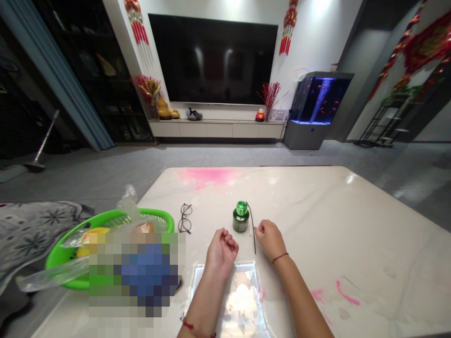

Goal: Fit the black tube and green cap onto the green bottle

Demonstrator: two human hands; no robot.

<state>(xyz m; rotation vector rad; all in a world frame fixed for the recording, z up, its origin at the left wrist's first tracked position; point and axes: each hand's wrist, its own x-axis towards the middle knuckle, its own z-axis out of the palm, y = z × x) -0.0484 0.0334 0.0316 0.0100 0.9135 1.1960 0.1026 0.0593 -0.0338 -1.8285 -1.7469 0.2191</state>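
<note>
A bottle (240, 221) stands in from the far edge of the worktop (327, 216), beside a black stick (254, 241); the left hand (222, 249) has fingers curled closed, the right hand (270, 238) fingers bent near the stick, grip unclear.

my curled right hand (269, 237) hides its palm. blurry squares (141, 272) cover part of the bright green plastic basket (56, 256).
</note>
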